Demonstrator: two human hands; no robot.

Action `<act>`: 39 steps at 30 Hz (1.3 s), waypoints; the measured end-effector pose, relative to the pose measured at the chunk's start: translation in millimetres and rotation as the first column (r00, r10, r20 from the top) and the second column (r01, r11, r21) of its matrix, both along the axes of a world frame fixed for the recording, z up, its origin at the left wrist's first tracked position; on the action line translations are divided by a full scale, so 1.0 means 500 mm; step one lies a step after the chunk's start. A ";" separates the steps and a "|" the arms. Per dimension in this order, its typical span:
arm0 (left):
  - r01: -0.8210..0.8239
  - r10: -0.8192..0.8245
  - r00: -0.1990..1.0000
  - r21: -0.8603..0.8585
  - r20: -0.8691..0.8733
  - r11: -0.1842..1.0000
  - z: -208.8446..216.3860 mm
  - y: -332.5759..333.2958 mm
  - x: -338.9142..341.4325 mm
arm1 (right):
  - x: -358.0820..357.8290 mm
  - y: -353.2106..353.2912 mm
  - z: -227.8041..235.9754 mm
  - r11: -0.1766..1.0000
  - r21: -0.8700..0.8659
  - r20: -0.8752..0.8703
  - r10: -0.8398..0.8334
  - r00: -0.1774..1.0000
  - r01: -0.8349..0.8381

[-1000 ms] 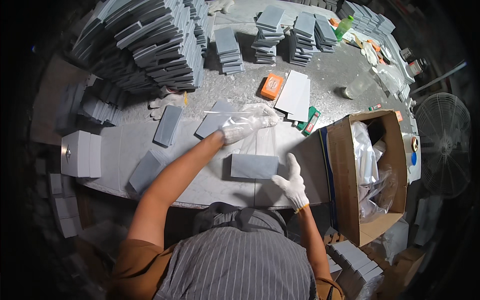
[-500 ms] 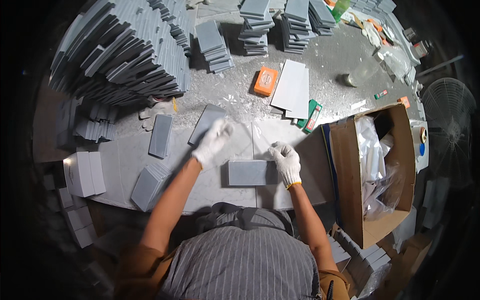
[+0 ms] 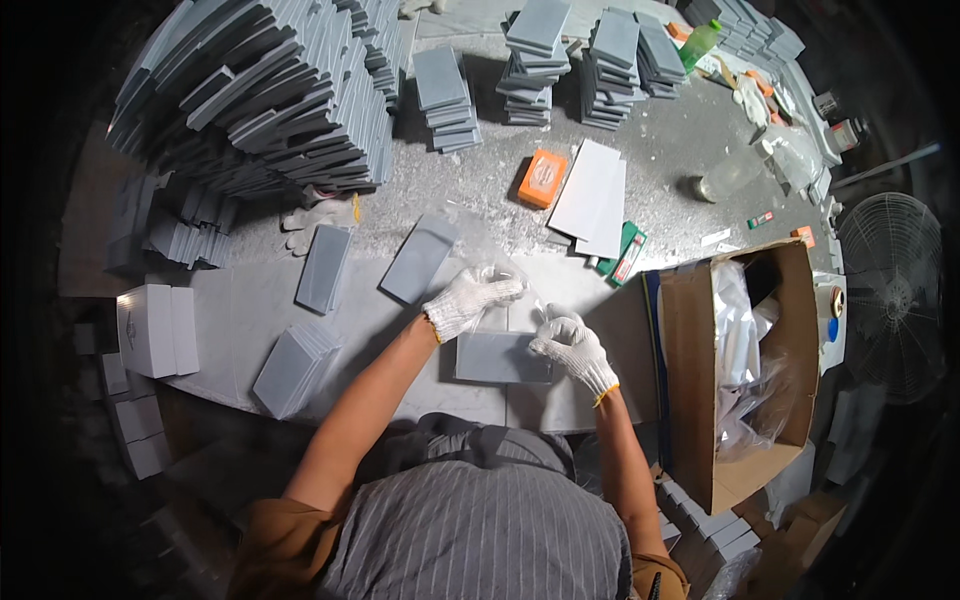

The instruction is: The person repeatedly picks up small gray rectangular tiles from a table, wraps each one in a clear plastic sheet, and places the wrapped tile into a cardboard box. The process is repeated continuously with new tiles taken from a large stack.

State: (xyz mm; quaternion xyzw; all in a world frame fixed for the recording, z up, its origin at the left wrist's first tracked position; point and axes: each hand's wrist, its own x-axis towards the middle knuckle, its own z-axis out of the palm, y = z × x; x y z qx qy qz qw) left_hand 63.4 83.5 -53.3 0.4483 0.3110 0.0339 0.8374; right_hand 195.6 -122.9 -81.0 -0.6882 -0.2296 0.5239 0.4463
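Both of my hands wear white knit gloves with yellow cuffs. My left hand has its fingers pinched on a thin clear plastic film, which spreads away from me over the table. Just to the right, my right hand is closed with fingertips curled together at the film's near right edge; the exact grip is hard to see. Below the hands a grey rectangular tile lies flat, its right end under my right hand. Another grey tile lies slanted beyond my left wrist.
A grey tile and a small tile stack lie at left, near a white box. Tall tile stacks stand far left. An orange box, white boards and a green box lie ahead. A carton of plastic stands right.
My left hand has moved right and nearer to me, from beside the slanted tile to beside my right hand. My right hand has shifted slightly nearer to me. The view has tilted slightly.
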 end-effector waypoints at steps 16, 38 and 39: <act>0.022 0.171 0.943 0.566 -0.287 0.824 -0.098 0.045 0.015 | 0.032 0.046 -0.019 0.981 -0.171 0.195 0.125 0.973 -0.092; 0.187 -0.082 0.978 0.980 -0.193 -0.073 -0.018 -0.133 -0.122 | 0.002 0.071 0.006 0.969 -0.161 0.203 -0.155 0.967 0.189; 0.300 -0.103 0.939 0.926 -0.329 -0.228 0.001 -0.138 -0.114 | 0.004 0.065 0.004 0.975 -0.124 0.160 -0.163 0.974 0.184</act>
